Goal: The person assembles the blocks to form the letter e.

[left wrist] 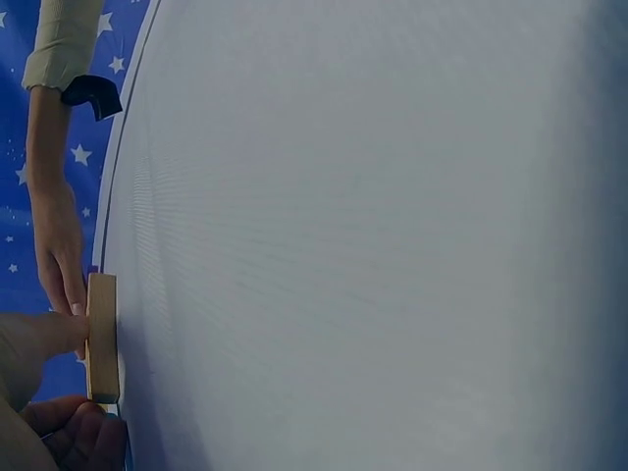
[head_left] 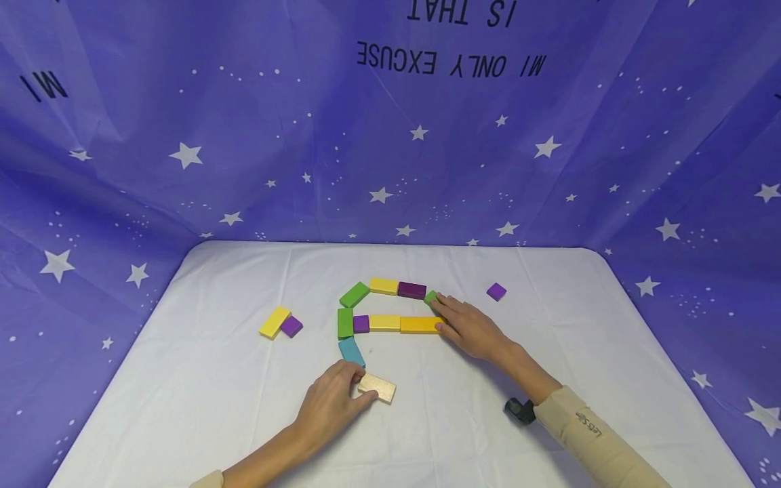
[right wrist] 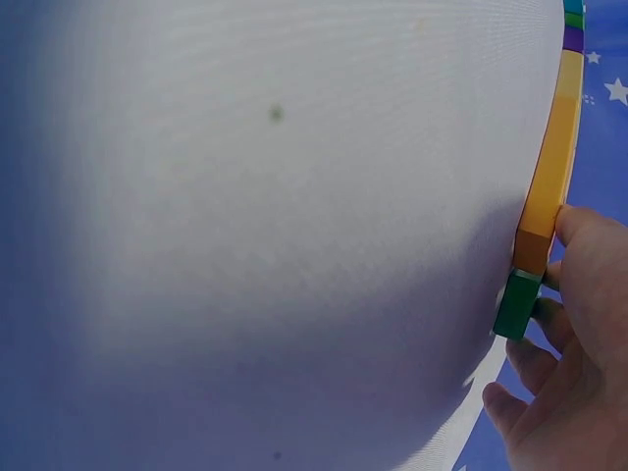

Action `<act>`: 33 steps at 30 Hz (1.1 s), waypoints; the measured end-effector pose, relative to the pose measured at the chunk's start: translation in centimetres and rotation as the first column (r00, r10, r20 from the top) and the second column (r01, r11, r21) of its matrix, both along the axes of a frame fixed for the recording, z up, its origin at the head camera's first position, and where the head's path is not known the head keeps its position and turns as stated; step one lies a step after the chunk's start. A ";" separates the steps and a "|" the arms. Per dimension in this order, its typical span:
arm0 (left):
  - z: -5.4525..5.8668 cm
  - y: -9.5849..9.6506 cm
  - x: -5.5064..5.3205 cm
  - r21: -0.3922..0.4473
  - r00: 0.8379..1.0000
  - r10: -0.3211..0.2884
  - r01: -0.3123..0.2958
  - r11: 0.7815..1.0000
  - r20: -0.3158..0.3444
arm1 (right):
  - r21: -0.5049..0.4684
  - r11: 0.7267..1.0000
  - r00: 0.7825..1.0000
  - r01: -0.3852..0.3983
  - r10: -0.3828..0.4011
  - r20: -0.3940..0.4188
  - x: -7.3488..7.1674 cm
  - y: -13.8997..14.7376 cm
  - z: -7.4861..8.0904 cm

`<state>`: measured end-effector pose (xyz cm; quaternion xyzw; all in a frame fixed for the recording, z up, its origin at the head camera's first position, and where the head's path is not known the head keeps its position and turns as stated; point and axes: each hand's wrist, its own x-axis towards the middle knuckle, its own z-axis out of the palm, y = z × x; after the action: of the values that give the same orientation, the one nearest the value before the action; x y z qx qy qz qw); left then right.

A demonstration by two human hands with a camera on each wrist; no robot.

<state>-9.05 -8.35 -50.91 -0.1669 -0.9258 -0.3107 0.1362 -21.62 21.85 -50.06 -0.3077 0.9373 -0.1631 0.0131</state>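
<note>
My left hand [head_left: 332, 403] pinches a plain wooden block [head_left: 379, 387] between thumb and fingers. The block lies next to the lower end of a blue block [head_left: 352, 352]. On the right side, my right hand [head_left: 472, 329] holds a green block [head_left: 430, 297], which it partly covers. Its thumb touches the right end of an orange block [head_left: 421, 325]. In the right wrist view the green block [right wrist: 518, 304] shows beside the orange block's end, with fingers behind it. A yellow block [head_left: 384, 323] and a small purple block [head_left: 361, 324] continue the orange block's row leftwards.
An arc holds a dark purple block [head_left: 411, 290], a yellow block [head_left: 384, 286] and two green blocks, one slanted [head_left: 354, 295]. Loose blocks lie apart: yellow [head_left: 275, 322] and purple [head_left: 292, 327] at left, purple [head_left: 497, 291] at right. Starry blue cloth [head_left: 390, 156] surrounds the white tabletop [head_left: 201, 393].
</note>
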 end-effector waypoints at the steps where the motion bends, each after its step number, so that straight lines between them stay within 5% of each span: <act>1: 0.0 0.0 0.0 0.000 1.000 -0.002 0.002 1.000 -0.003 | -0.001 1.000 1.000 0.000 0.000 0.000 0.0 0.0 0.0; 33: -0.1 0.0 -0.5 0.032 1.000 0.004 -0.004 0.999 0.020 | -0.013 1.000 1.000 -0.009 0.009 -0.002 0.0 0.1 -0.1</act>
<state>-9.57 -8.39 -51.01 -0.1597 -0.9224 -0.3267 0.1301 -21.60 21.92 -50.16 -0.3121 0.9349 -0.1686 0.0108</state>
